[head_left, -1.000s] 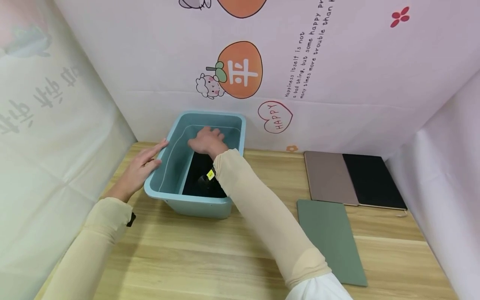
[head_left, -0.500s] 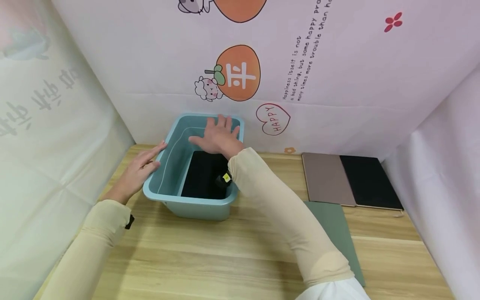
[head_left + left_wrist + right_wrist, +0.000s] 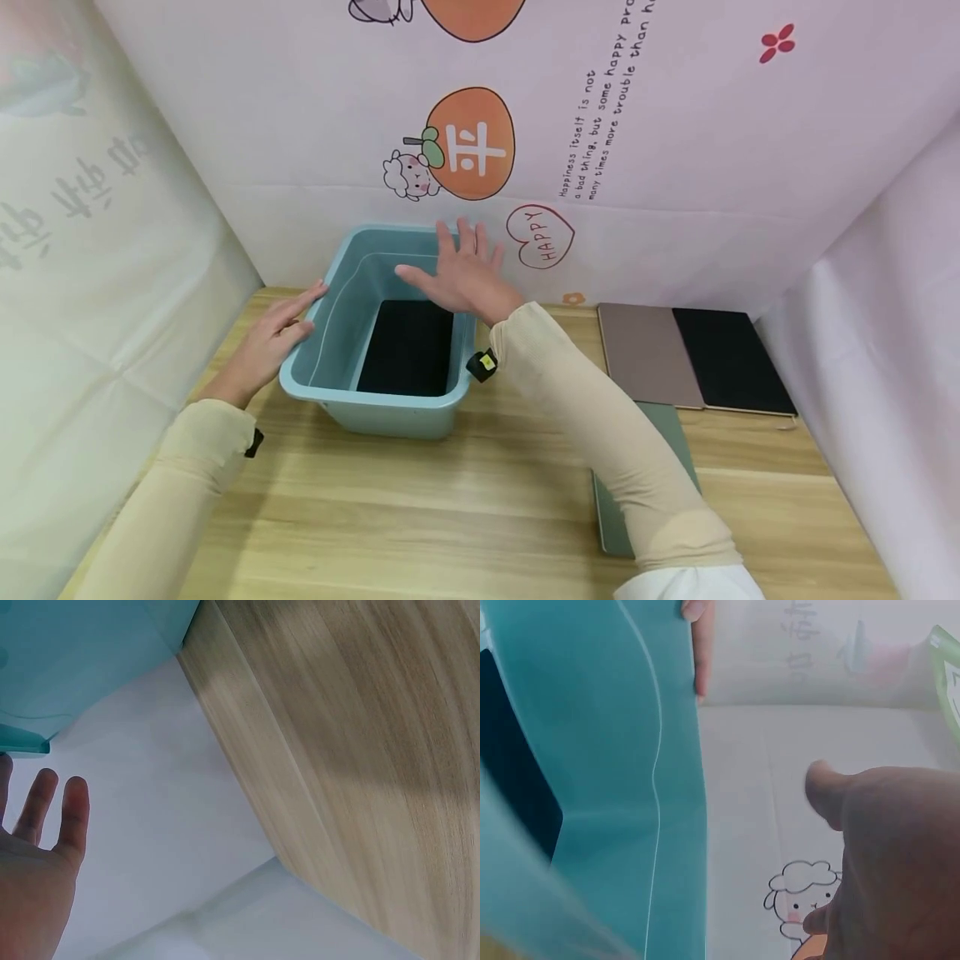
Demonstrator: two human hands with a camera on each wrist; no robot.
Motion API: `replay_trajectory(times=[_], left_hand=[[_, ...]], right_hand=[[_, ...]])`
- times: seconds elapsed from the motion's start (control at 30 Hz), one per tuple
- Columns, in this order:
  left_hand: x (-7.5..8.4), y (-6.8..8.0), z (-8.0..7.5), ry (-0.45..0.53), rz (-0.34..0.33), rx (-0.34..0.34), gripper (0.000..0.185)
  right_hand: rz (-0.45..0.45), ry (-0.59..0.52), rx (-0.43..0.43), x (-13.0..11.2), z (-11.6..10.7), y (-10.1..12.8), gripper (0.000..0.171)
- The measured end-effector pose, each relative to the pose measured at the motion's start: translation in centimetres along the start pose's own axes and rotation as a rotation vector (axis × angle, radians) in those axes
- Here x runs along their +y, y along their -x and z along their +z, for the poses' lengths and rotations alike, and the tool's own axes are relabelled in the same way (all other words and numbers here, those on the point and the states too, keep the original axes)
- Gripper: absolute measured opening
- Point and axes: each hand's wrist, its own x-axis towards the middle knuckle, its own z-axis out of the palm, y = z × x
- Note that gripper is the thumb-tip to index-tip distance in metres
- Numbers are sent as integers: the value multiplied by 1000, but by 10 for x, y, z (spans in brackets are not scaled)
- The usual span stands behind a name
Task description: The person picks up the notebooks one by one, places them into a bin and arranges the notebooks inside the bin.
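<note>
A light-blue plastic bin (image 3: 393, 402) stands on the wooden table against the back wall. Flat at its bottom lies a black rectangular thing (image 3: 408, 350), perhaps a notebook. My left hand (image 3: 272, 343) rests on the bin's left rim with its fingers extended. Over the back right of the bin hovers my right hand (image 3: 467, 275), fingers spread and holding nothing. In the left wrist view, part of the left hand (image 3: 41, 862) shows below the bin's rim. The right wrist view has the right hand (image 3: 900, 847) beside the bin's blue wall (image 3: 630, 750).
To the right lie a brown-pink notebook (image 3: 652, 354) and a black notebook (image 3: 735, 358), side by side. Nearer to me is a green notebook (image 3: 617, 525), partly hidden under my right forearm. A printed cloth wall (image 3: 675, 150) closes the back.
My right hand has risen out of the bin and moved right, its fingers spreading. More of the black thing inside now shows. The left hand has stayed on the rim.
</note>
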Motion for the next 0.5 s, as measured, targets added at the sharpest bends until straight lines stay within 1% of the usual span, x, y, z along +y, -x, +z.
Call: replay_trajectory(times=[0.2,0.37,0.5], left_hand=[[1,2,0,-4,-7,1,51],[3,2,0,4,-11,15,51],[5,1,0,-7,-15,15,51]], right_hand=[[-4,-15,-2,14,-3,5,99],[-20,-23,39,27,-5,10,96],[-16,-16,67,40,-7,15,95]])
